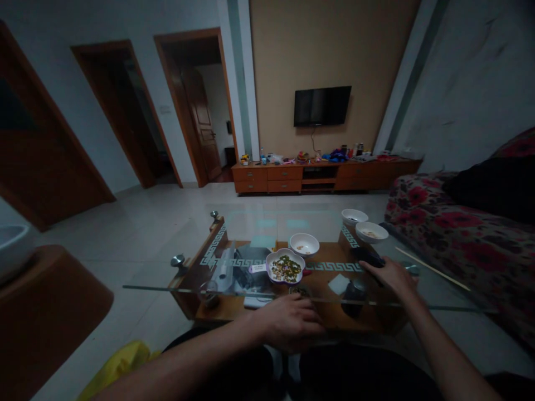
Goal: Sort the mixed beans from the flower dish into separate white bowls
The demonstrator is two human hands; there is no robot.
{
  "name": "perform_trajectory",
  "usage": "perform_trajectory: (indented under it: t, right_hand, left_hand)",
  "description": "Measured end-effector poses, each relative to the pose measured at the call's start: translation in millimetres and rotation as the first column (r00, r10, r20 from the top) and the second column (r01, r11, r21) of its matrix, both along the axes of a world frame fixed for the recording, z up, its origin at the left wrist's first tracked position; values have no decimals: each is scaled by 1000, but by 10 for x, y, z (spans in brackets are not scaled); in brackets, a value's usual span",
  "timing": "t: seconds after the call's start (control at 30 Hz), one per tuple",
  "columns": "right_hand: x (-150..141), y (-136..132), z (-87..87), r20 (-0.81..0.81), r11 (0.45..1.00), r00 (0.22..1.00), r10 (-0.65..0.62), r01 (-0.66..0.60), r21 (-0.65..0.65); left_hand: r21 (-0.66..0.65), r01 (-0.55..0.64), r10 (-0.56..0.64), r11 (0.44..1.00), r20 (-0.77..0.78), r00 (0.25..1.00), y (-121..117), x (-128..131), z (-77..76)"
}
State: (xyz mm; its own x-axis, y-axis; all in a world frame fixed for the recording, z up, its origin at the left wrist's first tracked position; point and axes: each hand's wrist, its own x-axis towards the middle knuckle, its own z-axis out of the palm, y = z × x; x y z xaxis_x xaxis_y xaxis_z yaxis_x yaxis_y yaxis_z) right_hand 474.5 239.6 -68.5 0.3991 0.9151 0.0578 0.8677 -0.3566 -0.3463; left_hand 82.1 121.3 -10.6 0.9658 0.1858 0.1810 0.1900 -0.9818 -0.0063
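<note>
My right hand (393,277) grips a black, elongated object (366,257) at the right of the glass table (259,287); its exact kind is too dark to make out. Curled at the table's near edge is my left hand (290,322), its fingers bent inward and any content hidden. Just beyond it sits a flower-shaped white bowl (286,266) with a purple rim, holding a mix of green, brown and pale small pieces. A round white bowl (304,244) behind it has a few bits inside. Partly behind my left hand is a small round container (300,291).
Two more white bowls (371,232) stand at the table's far right, near a pale stick (432,268). Below the glass, a wooden shelf carries a dark canister (354,295) and a jar (209,296). A flowered sofa (463,234) flanks the right side.
</note>
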Motion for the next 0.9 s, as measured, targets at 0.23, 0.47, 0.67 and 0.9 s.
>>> perform_trajectory:
  t: [0.23,0.47,0.67,0.9]
  right_hand:
    - [-198,-74,99,68,998,996,-54,53,17]
    - [-385,-158,483,-4,996,998,-70,70,55]
    - [-1153,-70,1148,59,902,956,288,-291,319]
    - [-2006,-274,928,183,485,570,801,-797,360]
  left_hand:
    - [-237,-162,212,958,203,956,142,-374,352]
    - [-263,-380,451,887,316,835,271,-894,397]
    - [-276,-499,570,822,389,724,505,-1200,254]
    - [-259,-573,627,778,373,684,505,-1330,178]
